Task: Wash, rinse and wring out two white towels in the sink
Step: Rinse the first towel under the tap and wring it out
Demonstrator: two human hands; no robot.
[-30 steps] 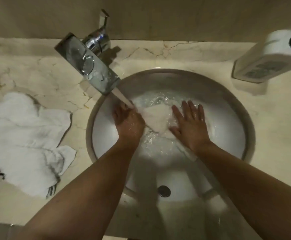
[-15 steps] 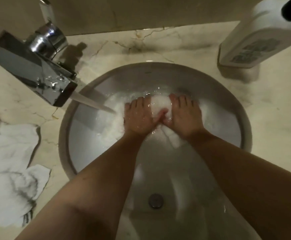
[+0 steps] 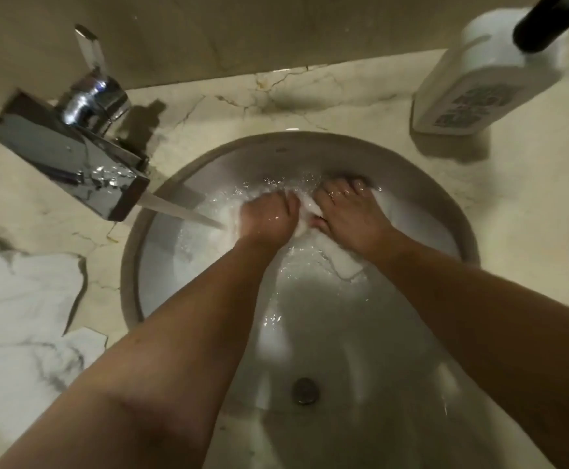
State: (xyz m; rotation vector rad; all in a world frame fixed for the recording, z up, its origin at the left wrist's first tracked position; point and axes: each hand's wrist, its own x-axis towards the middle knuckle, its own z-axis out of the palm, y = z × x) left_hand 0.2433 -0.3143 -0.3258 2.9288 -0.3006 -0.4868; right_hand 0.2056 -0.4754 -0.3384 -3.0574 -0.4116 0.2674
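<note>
A wet white towel (image 3: pixel 338 262) lies in the round white sink (image 3: pixel 459 238) under running water. My left hand (image 3: pixel 267 216) is curled into a fist round a bunched part of it at the far side of the basin. Close beside it, my right hand (image 3: pixel 347 211) grips the same towel with its fingers bent over the cloth. A ridge of towel shows between the two hands. The second white towel (image 3: pixel 15 319) lies crumpled on the marble counter to the left of the sink.
A chrome faucet (image 3: pixel 69 157) at the back left pours a stream of water (image 3: pixel 181 209) into the basin. A white bottle with a black cap (image 3: pixel 472 82) stands at the back right. The drain (image 3: pixel 306 390) sits near the front of the sink.
My hands have gone from flat on the towel to bunching it, the left now clenched in a fist. They moved toward the far side of the basin, and the view shifted closer.
</note>
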